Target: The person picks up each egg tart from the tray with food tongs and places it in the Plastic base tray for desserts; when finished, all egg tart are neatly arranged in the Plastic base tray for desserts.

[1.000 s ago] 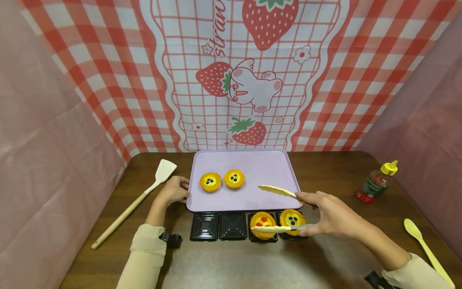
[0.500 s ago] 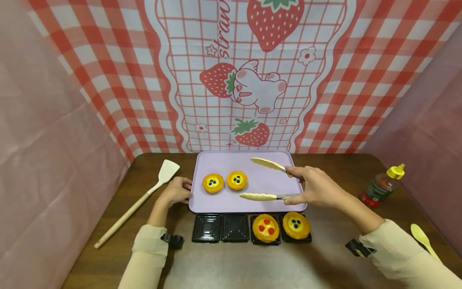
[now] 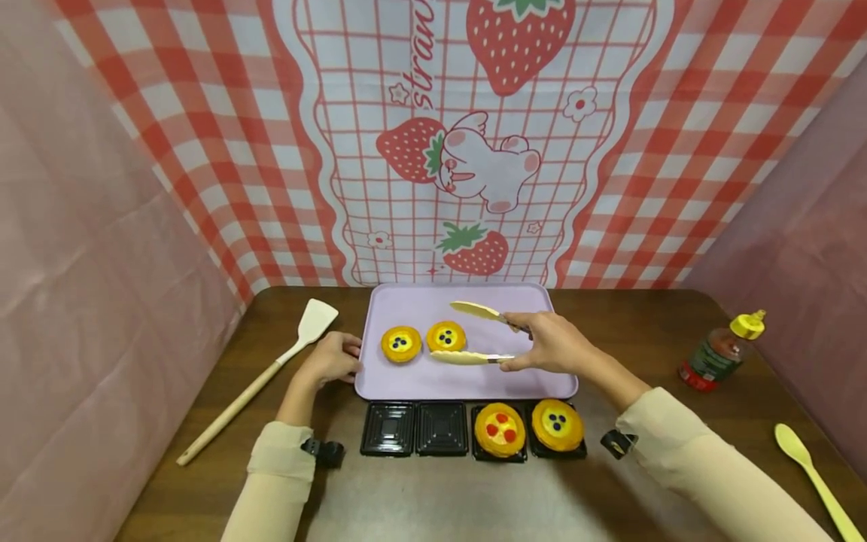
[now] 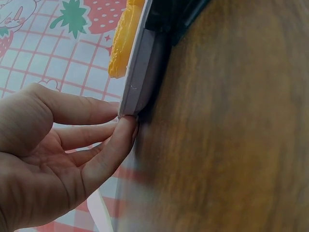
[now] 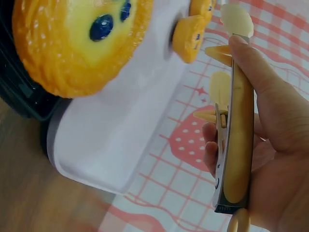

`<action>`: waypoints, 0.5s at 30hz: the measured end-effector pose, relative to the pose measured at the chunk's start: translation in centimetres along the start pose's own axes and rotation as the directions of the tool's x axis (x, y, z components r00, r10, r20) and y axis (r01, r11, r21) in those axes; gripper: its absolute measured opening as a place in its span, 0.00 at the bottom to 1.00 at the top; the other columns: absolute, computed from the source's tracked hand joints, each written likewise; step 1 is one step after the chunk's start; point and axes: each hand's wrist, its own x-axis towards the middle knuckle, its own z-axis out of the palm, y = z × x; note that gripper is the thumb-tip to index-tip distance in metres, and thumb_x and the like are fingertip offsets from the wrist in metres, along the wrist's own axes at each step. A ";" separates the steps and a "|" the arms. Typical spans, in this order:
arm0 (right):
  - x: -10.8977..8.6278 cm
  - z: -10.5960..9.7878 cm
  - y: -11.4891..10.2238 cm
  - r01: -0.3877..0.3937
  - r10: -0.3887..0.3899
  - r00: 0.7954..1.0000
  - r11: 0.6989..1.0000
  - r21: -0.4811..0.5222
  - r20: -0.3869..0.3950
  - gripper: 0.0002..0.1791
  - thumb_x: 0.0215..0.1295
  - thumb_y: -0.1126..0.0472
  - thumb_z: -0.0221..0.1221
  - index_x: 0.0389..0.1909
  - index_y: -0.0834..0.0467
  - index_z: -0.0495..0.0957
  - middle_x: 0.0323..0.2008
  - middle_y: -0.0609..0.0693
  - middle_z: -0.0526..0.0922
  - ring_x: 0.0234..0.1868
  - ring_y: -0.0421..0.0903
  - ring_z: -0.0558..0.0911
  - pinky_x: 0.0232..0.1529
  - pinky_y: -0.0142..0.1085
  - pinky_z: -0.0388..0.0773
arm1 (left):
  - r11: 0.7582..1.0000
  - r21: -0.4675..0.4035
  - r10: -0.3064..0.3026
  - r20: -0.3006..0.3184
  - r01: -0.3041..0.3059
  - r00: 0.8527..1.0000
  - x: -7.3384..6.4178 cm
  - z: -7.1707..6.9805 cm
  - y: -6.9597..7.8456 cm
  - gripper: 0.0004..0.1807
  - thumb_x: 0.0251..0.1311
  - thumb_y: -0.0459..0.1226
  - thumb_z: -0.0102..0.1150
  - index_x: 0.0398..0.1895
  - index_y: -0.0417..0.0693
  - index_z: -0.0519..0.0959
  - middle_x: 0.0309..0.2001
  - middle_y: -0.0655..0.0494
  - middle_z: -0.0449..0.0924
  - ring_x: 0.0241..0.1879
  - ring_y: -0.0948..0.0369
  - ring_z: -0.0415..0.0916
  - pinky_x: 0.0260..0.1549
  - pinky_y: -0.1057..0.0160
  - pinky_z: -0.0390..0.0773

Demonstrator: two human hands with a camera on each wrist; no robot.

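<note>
My left hand (image 3: 333, 357) holds the left edge of a lilac tray (image 3: 409, 305); in the left wrist view, thumb and fingertips meet at the tray's rim (image 4: 136, 79). Two egg tarts with blue berry dots lie on the tray, a left tart (image 3: 401, 344) and a right tart (image 3: 445, 331). My right hand (image 3: 552, 342) grips a pair of food tongs (image 3: 477, 309), also seen along the palm in the right wrist view. Their cream tips are spread over the tray. The nearer tip overlaps the lower edge of the right tart in the head view.
Before the tray stand a black square box (image 3: 389, 429), another black box (image 3: 442, 429), a boxed red-dotted tart (image 3: 500, 430) and a boxed blue-dotted tart (image 3: 557, 426). A spatula (image 3: 314, 320) lies left; a sauce bottle (image 3: 716, 354) and yellow spoon (image 3: 813, 474) are right.
My right hand has moved left and up from over the boxed tarts to the tray, carrying the spread tongs to the right tart. My left hand stays at the tray's edge.
</note>
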 end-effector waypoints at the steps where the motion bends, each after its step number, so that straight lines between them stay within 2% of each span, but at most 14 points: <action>1: 0.2 0.1 0.0 -0.002 0.002 1.000 1.000 -0.008 0.010 0.51 0.44 0.37 0.75 0.65 0.62 0.73 0.50 0.56 0.83 0.44 0.51 0.80 0.41 0.46 0.82 | 1.000 -0.003 0.000 -0.001 0.000 1.000 0.0 0.0 0.0 0.26 0.46 0.18 0.59 0.54 0.21 0.72 0.41 0.36 0.73 0.30 0.53 0.77 0.25 0.55 0.88; 8: 1.6 1.5 0.6 -0.009 0.010 0.999 1.000 -0.030 0.050 0.47 0.47 0.43 0.75 0.65 0.64 0.73 0.51 0.59 0.83 0.49 0.56 0.81 0.46 0.51 0.82 | 1.000 0.004 0.002 0.002 -0.002 1.000 0.2 -0.4 0.1 0.25 0.46 0.18 0.59 0.53 0.22 0.72 0.40 0.36 0.73 0.29 0.54 0.77 0.25 0.56 0.88; 15: 1.7 2.2 0.4 -0.057 0.058 0.996 0.998 -0.022 0.062 0.46 0.47 0.44 0.76 0.64 0.64 0.74 0.53 0.58 0.83 0.52 0.55 0.81 0.52 0.52 0.81 | 1.000 -0.014 0.002 0.016 -0.002 1.000 0.2 -0.2 0.0 0.26 0.46 0.18 0.58 0.54 0.21 0.71 0.41 0.36 0.73 0.30 0.54 0.76 0.26 0.55 0.88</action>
